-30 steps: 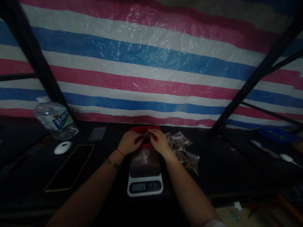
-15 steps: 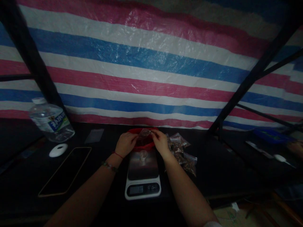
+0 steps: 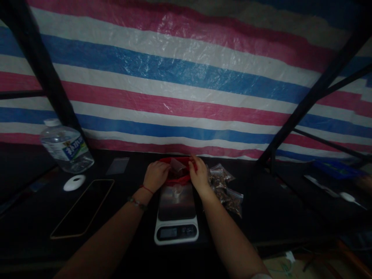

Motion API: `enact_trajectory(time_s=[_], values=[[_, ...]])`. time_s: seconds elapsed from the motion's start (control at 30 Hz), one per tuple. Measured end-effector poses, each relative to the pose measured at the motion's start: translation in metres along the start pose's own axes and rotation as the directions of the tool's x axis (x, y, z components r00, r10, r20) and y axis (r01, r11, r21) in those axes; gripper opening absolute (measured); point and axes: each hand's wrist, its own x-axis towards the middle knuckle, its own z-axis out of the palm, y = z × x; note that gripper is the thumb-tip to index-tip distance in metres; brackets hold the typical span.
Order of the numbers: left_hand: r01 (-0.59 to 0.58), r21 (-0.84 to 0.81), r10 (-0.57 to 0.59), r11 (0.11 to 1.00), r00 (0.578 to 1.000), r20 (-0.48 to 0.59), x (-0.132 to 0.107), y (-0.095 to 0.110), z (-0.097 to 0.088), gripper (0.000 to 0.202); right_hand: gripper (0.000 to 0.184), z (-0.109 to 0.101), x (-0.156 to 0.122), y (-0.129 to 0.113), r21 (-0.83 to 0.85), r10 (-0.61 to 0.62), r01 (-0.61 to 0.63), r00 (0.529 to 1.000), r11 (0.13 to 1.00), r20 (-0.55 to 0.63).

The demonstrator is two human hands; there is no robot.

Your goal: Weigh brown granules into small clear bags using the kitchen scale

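Note:
My left hand [image 3: 155, 175] and my right hand [image 3: 198, 174] meet over a red bowl [image 3: 177, 179] at the far end of a white kitchen scale [image 3: 176, 212]. Between them they pinch a small clear plastic bag [image 3: 176, 166], held above the bowl. The left fingers are curled on the bag's left edge. The right thumb and fingers close on its right edge. The scale's steel plate in front of the bowl is bare. A pile of filled clear bags [image 3: 224, 187] with brown contents lies just right of my right hand.
A water bottle [image 3: 65, 147] lies at the left, with a small white round object [image 3: 74, 182] and a dark phone [image 3: 83, 207] in front of it. An empty flat bag [image 3: 117, 166] lies behind the phone. A striped tarpaulin [image 3: 186, 89] hangs behind. Black frame bars [image 3: 302, 109] slant at both sides.
The small clear cup that stood on the scale's plate is no longer seen there. My hands lifted the clear bag slightly and shifted toward the bowl's far side.

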Motion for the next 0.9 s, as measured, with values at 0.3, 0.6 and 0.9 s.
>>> enact_trajectory(time_s=[0.3, 0.6, 0.9], values=[[0.056, 0.011, -0.055, 0.998, 0.996, -0.068, -0.001, 0.0, 0.0, 0.028, 0.021, 0.013, -0.001, 0.01, -0.099, 0.037, -0.007, 0.95, 0.995, 0.31], [0.073, 0.008, -0.072, 0.997, 0.994, -0.078, 0.0, 0.001, 0.001, 0.027, 0.016, 0.019, -0.002, 0.019, -0.088, 0.096, -0.073, 0.949, 0.993, 0.3], [0.029, -0.092, -0.032, 0.995, 0.999, -0.026, 0.0, 0.001, 0.002, 0.027, 0.025, 0.015, -0.002, 0.008, 0.003, 0.044, -0.046, 0.967, 0.999, 0.249]])
